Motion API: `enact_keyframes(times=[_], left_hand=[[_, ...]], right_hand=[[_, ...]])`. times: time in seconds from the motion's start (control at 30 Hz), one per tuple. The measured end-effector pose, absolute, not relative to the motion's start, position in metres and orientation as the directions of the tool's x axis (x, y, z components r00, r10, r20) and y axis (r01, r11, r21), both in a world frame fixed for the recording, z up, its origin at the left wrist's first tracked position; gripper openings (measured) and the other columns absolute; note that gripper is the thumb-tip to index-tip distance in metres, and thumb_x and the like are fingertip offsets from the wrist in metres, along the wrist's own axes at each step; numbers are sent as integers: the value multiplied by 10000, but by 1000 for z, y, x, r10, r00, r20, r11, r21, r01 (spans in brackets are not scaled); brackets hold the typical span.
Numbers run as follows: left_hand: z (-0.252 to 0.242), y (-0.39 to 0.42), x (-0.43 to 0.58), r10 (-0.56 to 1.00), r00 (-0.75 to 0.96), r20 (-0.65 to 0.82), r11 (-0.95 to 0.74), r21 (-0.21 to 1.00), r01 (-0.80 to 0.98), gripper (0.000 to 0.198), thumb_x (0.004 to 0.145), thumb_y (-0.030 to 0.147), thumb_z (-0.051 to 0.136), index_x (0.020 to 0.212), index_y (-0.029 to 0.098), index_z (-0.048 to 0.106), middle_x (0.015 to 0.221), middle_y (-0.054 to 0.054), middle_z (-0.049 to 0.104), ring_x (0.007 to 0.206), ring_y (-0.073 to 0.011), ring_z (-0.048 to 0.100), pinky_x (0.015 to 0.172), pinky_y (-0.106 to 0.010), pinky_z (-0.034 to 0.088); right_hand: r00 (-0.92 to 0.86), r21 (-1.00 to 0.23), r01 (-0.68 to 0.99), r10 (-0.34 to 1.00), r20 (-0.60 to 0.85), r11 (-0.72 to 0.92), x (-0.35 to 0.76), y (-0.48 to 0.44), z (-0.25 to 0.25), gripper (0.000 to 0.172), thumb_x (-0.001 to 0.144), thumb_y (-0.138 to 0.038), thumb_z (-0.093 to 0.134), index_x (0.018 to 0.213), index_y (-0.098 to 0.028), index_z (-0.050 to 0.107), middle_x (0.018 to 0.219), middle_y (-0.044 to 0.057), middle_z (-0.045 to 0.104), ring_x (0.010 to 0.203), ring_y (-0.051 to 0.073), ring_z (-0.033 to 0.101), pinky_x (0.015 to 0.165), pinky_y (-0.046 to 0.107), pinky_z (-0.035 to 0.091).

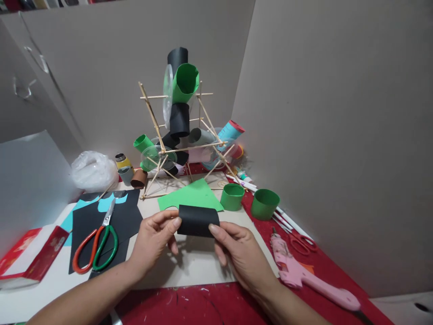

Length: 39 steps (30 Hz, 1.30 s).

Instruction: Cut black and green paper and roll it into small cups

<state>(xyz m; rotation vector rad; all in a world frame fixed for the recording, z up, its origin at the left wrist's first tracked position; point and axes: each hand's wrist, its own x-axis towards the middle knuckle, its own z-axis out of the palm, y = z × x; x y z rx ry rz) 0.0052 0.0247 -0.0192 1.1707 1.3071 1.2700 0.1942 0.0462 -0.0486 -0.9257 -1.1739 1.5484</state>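
Observation:
A black paper strip [198,220], curved into a band, is held over the table between both hands. My left hand [154,241] pinches its left end with thumb and fingers. My right hand [238,253] grips its right end, thumb on top. Behind them stands a wheel-like frame of wooden sticks [176,144] carrying green and black paper cups. A green paper sheet [192,195] lies just beyond the strip.
Two green paper rings [232,197] [264,204] stand at the right. A pink glue gun [304,275] lies on the red mat. Scissors [98,243] rest on black paper [128,216] at the left, near a red box [30,255] and plastic bag [93,170]. Cardboard walls enclose the table.

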Motion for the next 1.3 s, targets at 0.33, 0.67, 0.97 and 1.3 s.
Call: enact_keyframes(times=[0.33, 0.67, 0.97, 1.3], left_hand=[[-19, 22, 10, 992, -120, 23, -10, 994, 106, 361, 760, 471, 735, 897, 139, 698, 497, 41, 589, 349, -84, 520, 406, -188, 380], [7, 22, -9, 953, 252, -165, 92, 956, 278, 344, 827, 477, 666, 855, 137, 704, 571, 41, 500, 382, -53, 445, 393, -168, 319], [5, 7, 7, 892, 388, -230, 135, 957, 256, 257, 880, 416, 630, 986, 192, 562, 576, 82, 455, 421, -35, 308, 396, -130, 284], [-3, 23, -5, 861, 436, -264, 208, 963, 172, 273, 825, 403, 702, 829, 142, 621, 493, 70, 448, 375, -37, 398, 386, -137, 294]], right_hand=[[-342, -850, -429, 926, -160, -305, 188, 50, -49, 412, 683, -508, 817, 703, -163, 592, 359, -75, 483, 325, 54, 392, 359, 154, 247], [108, -953, -213, 975, 195, 214, 212, 58, -33, 229, 801, -422, 724, 918, -226, 732, 914, 40, 728, 797, 173, 622, 718, 280, 490], [-564, -983, -114, 805, 183, 144, 201, 45, -36, 232, 871, -401, 649, 775, -193, 685, 1064, 76, 660, 1036, 227, 585, 937, 356, 409], [-574, -977, -212, 813, 103, -26, 206, 50, -36, 270, 836, -424, 689, 709, -187, 669, 1072, 61, 671, 1053, 225, 573, 947, 348, 387]])
